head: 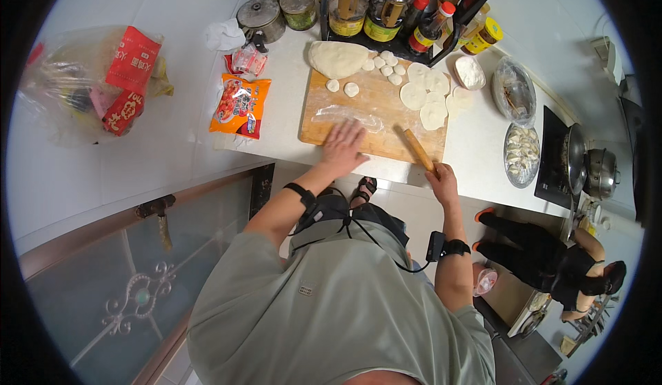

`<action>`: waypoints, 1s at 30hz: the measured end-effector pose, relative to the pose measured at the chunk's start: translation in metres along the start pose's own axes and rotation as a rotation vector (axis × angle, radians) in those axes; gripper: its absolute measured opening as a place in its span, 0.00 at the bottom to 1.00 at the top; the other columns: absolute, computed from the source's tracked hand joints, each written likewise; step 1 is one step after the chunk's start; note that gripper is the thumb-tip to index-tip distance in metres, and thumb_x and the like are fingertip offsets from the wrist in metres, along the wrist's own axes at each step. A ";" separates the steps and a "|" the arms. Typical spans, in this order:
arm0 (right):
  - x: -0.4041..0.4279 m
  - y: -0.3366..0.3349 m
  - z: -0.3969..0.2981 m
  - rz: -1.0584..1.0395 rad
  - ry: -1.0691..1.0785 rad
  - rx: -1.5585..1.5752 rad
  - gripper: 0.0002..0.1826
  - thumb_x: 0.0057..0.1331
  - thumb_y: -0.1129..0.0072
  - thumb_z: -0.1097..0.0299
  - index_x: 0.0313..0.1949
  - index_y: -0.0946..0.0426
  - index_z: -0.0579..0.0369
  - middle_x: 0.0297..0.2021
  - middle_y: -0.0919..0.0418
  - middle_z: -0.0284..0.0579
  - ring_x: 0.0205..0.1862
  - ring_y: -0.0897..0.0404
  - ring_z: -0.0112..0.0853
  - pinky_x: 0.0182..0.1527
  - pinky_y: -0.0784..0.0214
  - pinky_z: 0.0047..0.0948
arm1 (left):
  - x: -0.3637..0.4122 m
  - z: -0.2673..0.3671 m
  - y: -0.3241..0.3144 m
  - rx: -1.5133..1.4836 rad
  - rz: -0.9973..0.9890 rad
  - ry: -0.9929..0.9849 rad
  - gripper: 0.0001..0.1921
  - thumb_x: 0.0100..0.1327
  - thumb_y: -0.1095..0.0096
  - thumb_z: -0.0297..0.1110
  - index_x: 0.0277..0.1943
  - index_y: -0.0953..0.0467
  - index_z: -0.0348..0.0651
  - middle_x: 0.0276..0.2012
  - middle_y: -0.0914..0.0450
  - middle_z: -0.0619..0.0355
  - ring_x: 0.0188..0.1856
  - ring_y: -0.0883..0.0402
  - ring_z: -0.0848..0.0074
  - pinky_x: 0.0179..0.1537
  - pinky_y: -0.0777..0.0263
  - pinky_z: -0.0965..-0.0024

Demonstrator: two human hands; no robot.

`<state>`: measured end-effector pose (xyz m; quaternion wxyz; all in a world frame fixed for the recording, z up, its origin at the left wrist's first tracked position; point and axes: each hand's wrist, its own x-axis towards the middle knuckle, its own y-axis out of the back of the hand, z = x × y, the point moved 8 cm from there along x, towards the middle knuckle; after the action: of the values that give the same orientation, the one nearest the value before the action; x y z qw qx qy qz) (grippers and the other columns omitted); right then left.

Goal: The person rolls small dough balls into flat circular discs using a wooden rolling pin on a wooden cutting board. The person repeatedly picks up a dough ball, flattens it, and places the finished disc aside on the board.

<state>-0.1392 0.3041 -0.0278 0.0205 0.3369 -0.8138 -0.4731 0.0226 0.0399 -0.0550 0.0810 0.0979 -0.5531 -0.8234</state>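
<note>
My right hand grips one end of a wooden rolling pin, whose far end lies over the front right of the wooden board. Slightly blurred, my left hand is spread over the board's front edge, beside a streak of white flour. I cannot tell whether it touches the wood. Two small dough pieces sit beyond it. A large dough lump rests at the back left. Several small dough balls are right of it, then several thin round wrappers, partly overlapping.
A bottle rack stands behind the board. To the right are a flour tub, a plate of dumplings and a cooktop with a wok. An orange noodle packet lies left. Another person stands at far right.
</note>
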 end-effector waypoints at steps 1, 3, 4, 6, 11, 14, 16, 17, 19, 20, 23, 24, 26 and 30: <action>-0.001 -0.003 0.000 -0.010 -0.009 0.026 0.21 0.62 0.32 0.66 0.52 0.21 0.64 0.50 0.23 0.55 0.47 0.18 0.44 0.50 0.24 0.34 | -0.007 -0.015 0.009 0.034 0.056 0.068 0.40 0.66 0.45 0.61 0.73 0.38 0.44 0.76 0.48 0.42 0.78 0.54 0.50 0.77 0.66 0.50; 0.001 -0.008 -0.001 -0.026 -0.026 0.074 0.21 0.62 0.32 0.66 0.52 0.21 0.64 0.51 0.23 0.56 0.47 0.18 0.44 0.51 0.24 0.35 | -0.015 -0.036 0.020 0.080 0.126 0.185 0.40 0.66 0.44 0.62 0.73 0.38 0.45 0.76 0.48 0.40 0.78 0.54 0.45 0.77 0.67 0.47; 0.000 -0.009 -0.002 -0.013 -0.013 0.081 0.21 0.61 0.32 0.66 0.52 0.21 0.64 0.51 0.23 0.56 0.47 0.18 0.44 0.51 0.24 0.35 | -0.015 -0.044 0.023 0.091 0.140 0.235 0.40 0.66 0.44 0.62 0.74 0.38 0.45 0.76 0.49 0.39 0.78 0.55 0.43 0.76 0.68 0.46; -0.002 -0.012 -0.006 0.008 0.017 0.093 0.21 0.61 0.31 0.67 0.52 0.21 0.64 0.52 0.24 0.56 0.48 0.18 0.44 0.51 0.24 0.35 | -0.009 -0.047 0.021 0.106 0.169 0.255 0.41 0.66 0.45 0.64 0.73 0.38 0.44 0.76 0.48 0.39 0.78 0.54 0.45 0.76 0.67 0.46; -0.007 -0.002 0.001 0.062 0.006 0.048 0.21 0.62 0.31 0.67 0.52 0.21 0.65 0.53 0.24 0.55 0.49 0.19 0.43 0.51 0.24 0.35 | 0.020 0.040 -0.017 0.093 0.030 -0.094 0.42 0.67 0.49 0.66 0.74 0.39 0.43 0.76 0.46 0.44 0.78 0.51 0.56 0.77 0.66 0.51; -0.015 0.005 0.015 0.073 -0.046 0.062 0.22 0.63 0.32 0.67 0.53 0.22 0.65 0.53 0.25 0.54 0.49 0.19 0.42 0.51 0.24 0.35 | 0.041 0.072 -0.023 0.079 -0.035 -0.188 0.42 0.68 0.51 0.65 0.74 0.41 0.42 0.77 0.47 0.47 0.79 0.52 0.59 0.77 0.66 0.54; -0.021 0.008 0.020 0.062 -0.066 0.070 0.22 0.63 0.33 0.67 0.53 0.22 0.66 0.53 0.25 0.54 0.48 0.19 0.41 0.51 0.24 0.34 | 0.060 0.068 -0.023 0.084 -0.042 -0.150 0.42 0.68 0.51 0.64 0.75 0.43 0.42 0.77 0.48 0.48 0.79 0.54 0.60 0.77 0.66 0.55; -0.024 0.010 0.020 0.050 -0.072 0.085 0.22 0.63 0.33 0.67 0.53 0.22 0.66 0.52 0.25 0.54 0.47 0.20 0.40 0.51 0.25 0.34 | 0.071 0.060 -0.022 0.095 -0.024 -0.110 0.42 0.69 0.51 0.64 0.75 0.44 0.41 0.78 0.49 0.48 0.80 0.54 0.60 0.77 0.66 0.55; -0.028 0.013 0.020 0.043 -0.069 0.102 0.21 0.64 0.34 0.67 0.54 0.22 0.67 0.52 0.25 0.53 0.46 0.20 0.38 0.50 0.25 0.33 | 0.090 0.047 -0.014 0.090 -0.007 -0.023 0.42 0.69 0.52 0.63 0.76 0.46 0.40 0.78 0.51 0.48 0.80 0.56 0.60 0.77 0.65 0.56; -0.029 0.014 0.020 0.045 -0.058 0.103 0.21 0.64 0.34 0.67 0.54 0.23 0.67 0.52 0.25 0.53 0.46 0.20 0.38 0.50 0.25 0.33 | 0.095 0.038 -0.008 0.074 -0.010 0.025 0.42 0.70 0.52 0.63 0.76 0.46 0.40 0.78 0.52 0.47 0.80 0.56 0.60 0.77 0.65 0.56; -0.036 0.013 0.028 0.048 -0.062 0.118 0.21 0.64 0.34 0.68 0.54 0.23 0.67 0.52 0.25 0.53 0.45 0.20 0.37 0.49 0.25 0.33 | 0.077 0.023 0.009 0.067 0.003 0.129 0.41 0.70 0.52 0.61 0.76 0.46 0.41 0.78 0.52 0.45 0.80 0.58 0.56 0.77 0.68 0.52; -0.038 0.013 0.032 0.053 -0.070 0.129 0.21 0.64 0.34 0.68 0.54 0.23 0.67 0.52 0.25 0.53 0.45 0.20 0.37 0.49 0.25 0.32 | 0.062 0.018 0.018 0.088 0.002 0.210 0.41 0.70 0.52 0.61 0.76 0.45 0.42 0.78 0.52 0.45 0.80 0.58 0.55 0.77 0.68 0.51; -0.037 0.013 0.036 0.077 -0.064 0.140 0.21 0.64 0.33 0.68 0.53 0.22 0.65 0.52 0.26 0.54 0.46 0.19 0.40 0.50 0.24 0.34 | 0.038 0.007 0.022 0.116 0.005 0.316 0.40 0.70 0.52 0.61 0.76 0.44 0.43 0.78 0.52 0.44 0.80 0.59 0.53 0.77 0.69 0.50; -0.033 0.006 0.039 0.058 -0.063 0.149 0.21 0.63 0.32 0.68 0.53 0.22 0.65 0.52 0.25 0.55 0.46 0.19 0.41 0.49 0.24 0.35 | 0.033 0.011 -0.006 0.080 0.008 0.242 0.39 0.70 0.53 0.61 0.76 0.44 0.45 0.78 0.52 0.45 0.80 0.58 0.53 0.77 0.70 0.49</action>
<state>-0.1311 0.3541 -0.0352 -0.0168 0.2987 -0.8563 -0.4209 -0.0125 0.0443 -0.0591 0.1462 0.1974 -0.5722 -0.7824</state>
